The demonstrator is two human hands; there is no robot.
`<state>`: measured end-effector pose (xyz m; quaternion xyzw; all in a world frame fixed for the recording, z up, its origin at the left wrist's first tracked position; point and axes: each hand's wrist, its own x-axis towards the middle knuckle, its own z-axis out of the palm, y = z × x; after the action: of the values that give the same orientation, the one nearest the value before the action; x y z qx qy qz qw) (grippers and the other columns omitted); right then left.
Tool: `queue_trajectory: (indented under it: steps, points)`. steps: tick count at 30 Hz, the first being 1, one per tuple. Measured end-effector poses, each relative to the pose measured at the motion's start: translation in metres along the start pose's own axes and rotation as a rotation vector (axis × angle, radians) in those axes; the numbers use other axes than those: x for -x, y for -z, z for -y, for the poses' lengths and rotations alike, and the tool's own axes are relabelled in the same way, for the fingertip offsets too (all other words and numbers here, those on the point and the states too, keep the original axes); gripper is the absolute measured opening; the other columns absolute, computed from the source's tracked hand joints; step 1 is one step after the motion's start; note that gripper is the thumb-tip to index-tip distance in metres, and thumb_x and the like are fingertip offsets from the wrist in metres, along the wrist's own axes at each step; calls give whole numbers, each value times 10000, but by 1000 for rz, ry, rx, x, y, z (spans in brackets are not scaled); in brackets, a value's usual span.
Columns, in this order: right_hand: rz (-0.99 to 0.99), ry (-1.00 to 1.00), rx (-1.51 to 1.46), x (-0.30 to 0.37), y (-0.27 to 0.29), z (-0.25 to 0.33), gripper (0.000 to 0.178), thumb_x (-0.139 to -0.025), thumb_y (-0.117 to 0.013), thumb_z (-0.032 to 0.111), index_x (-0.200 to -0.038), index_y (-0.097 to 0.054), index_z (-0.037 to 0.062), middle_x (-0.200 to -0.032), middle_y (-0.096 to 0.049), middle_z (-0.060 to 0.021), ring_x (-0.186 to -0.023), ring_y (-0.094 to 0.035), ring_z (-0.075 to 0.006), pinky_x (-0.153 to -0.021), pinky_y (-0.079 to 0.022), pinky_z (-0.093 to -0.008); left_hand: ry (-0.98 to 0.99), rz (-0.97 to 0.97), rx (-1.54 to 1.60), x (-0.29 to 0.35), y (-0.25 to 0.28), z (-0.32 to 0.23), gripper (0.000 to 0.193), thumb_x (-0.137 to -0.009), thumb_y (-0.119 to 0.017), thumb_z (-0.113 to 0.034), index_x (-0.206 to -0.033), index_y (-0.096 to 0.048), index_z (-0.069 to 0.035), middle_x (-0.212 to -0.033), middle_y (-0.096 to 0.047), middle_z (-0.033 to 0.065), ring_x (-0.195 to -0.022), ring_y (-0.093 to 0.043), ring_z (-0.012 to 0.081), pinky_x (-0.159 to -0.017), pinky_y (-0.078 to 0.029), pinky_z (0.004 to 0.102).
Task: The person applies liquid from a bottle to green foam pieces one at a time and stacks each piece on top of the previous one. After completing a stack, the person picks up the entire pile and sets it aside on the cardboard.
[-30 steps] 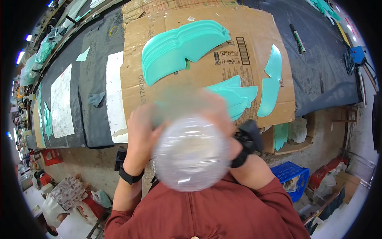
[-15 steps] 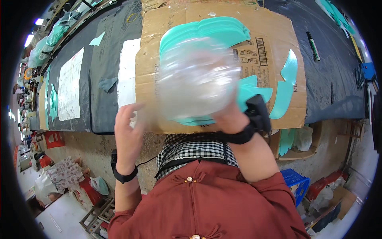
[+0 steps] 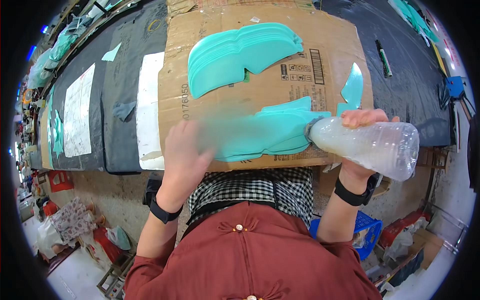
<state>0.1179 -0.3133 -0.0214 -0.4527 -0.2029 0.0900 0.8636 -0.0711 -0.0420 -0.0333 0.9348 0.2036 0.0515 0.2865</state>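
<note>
My right hand (image 3: 362, 120) is wrapped round a clear plastic bottle (image 3: 375, 142) with whitish stuff inside. It lies tilted on its side, its narrow neck pointing left against the near pile. That near pile of teal cut sheet pieces (image 3: 287, 132) rests at the cardboard's front edge. My left hand (image 3: 185, 147) is at the pile's left end, its fingers closed at the edge of a motion-smeared teal piece (image 3: 232, 132); the exact grip is blurred. Farther back lies a neat fanned stack of teal mask-shaped pieces (image 3: 240, 55).
The cardboard sheet (image 3: 172, 107) covers the table's middle. A shiny teal piece (image 3: 353, 87) lies at its right side. A marker pen (image 3: 384, 59) is on the dark table cover (image 3: 420, 90). White sheets (image 3: 79, 115) lie left. Below right stands a blue plastic crate (image 3: 367, 235).
The bottle has moved right and down from above the teal pieces, uncovering both piles. My left hand has moved right onto the near pile, where a teal piece is now blurred by motion.
</note>
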Motion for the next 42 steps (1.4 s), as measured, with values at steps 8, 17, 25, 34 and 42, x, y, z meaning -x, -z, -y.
queue_trajectory:
  steps: [8, 17, 25, 34, 42]
  points:
    - [0, -3, 102, 9, 3, 3, 514, -1065, -340, 485, -894, -569, 57, -960, -642, -162, -940, -597, -302, -1000, -423, -471, 0, -47, 155, 15, 19, -33, 278, -784, -712, -14, -1024, -572, -22, -965, -606, 77, -911, -581, 218, -855, -462, 333]
    - [-6, -72, -612, 6, 34, 38, 442, -1054, -444, 512, -906, -589, 121, -1023, -675, -89, -1069, -610, -297, -1154, -314, -578, -530, -213, 121, 3, 19, -27, 321, -666, -643, 145, -908, -601, -62, -959, -646, 92, -877, -598, 290, -821, -471, 387]
    - [204, -46, -122, -14, -15, 14, 623, -1070, -311, 590, -903, -585, 56, -829, -621, -133, -823, -592, -271, -961, -448, -475, -531, 24, -64, -1, -3, 4, 290, -699, -614, 94, -917, -632, -97, -1053, -665, 35, -1029, -609, 281, -1059, -415, 478]
    - [242, -600, -230, -5, -100, -30, 730, -1103, -198, 542, -903, -627, -15, -823, -637, -178, -772, -576, -273, -816, -473, -384, -451, 215, -184, 3, 26, 4, 408, -785, -677, 9, -1169, -686, -131, -1211, -629, 18, -1215, -555, 275, -1189, -276, 589]
    - [204, -647, -327, -10, -120, -47, 767, -1085, -202, 587, -926, -652, -13, -828, -634, -175, -796, -621, -245, -804, -495, -368, -342, 165, -62, 27, 25, 12, 354, -809, -673, -13, -1147, -701, -114, -1156, -636, 51, -1211, -541, 310, -1157, -291, 577]
